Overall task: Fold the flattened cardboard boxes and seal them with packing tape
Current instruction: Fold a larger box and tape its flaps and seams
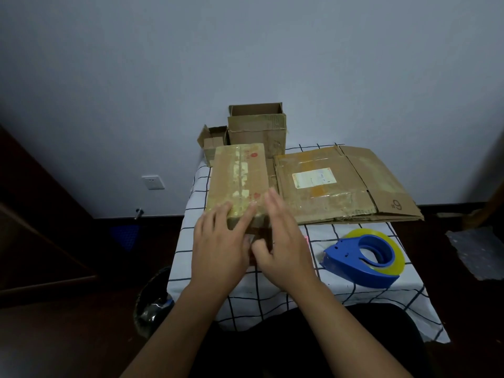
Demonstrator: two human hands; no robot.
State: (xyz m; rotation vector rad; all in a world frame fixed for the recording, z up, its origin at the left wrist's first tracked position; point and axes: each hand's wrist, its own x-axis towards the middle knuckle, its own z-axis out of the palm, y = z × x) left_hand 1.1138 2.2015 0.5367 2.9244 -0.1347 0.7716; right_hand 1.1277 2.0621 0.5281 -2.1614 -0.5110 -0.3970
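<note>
A folded, taped brown cardboard box [238,175] lies lengthwise on the checked tablecloth [272,298]. My left hand [221,246] rests flat on its near end, fingers spread over the tape. My right hand [283,241] is at the box's near right corner with fingers straight and apart; whether it touches is unclear. A large flattened cardboard box [341,184] with a white label lies to the right. The blue tape dispenser [365,257] with a yellowish tape roll sits on the cloth, right of my hands.
Two open cardboard boxes stand at the table's far edge by the wall, a taller one [257,129] and a small one [212,141]. A bin [152,301] with a dark liner stands on the floor to the left. Dark furniture [32,214] flanks the left side.
</note>
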